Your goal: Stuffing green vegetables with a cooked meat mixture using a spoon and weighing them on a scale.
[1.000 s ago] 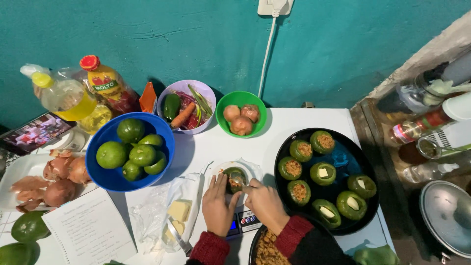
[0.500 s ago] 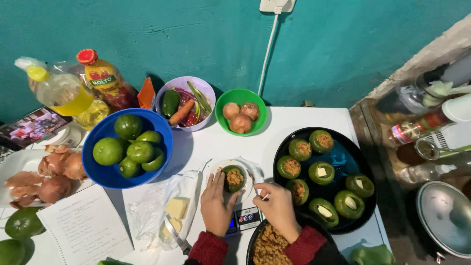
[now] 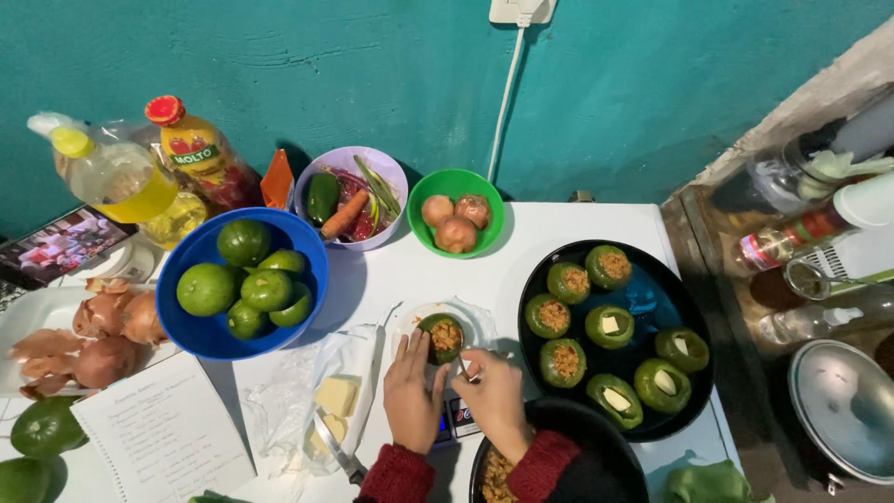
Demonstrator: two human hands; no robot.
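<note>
Steadying grip: the left hand (image 3: 413, 391) cups a stuffed green pepper (image 3: 441, 336) on a small white plate (image 3: 480, 325) on the tabletop (image 3: 559, 224), while the right hand (image 3: 494, 399) pinches a spoon (image 3: 465, 370), beside a black tray (image 3: 694, 391) of peppers.

At the white table (image 3: 577, 228), the left hand (image 3: 413, 396) steadies a stuffed green pepper (image 3: 441, 337) on a small plate (image 3: 470, 321), while the right hand (image 3: 494, 399) works a spoon (image 3: 463, 370) beside it. Right of them, a black tray (image 3: 652, 298) carries seven filled peppers. A blue bowl (image 3: 191, 331) of green peppers sits to the left, cheese (image 3: 336, 396) on plastic below it.
</note>
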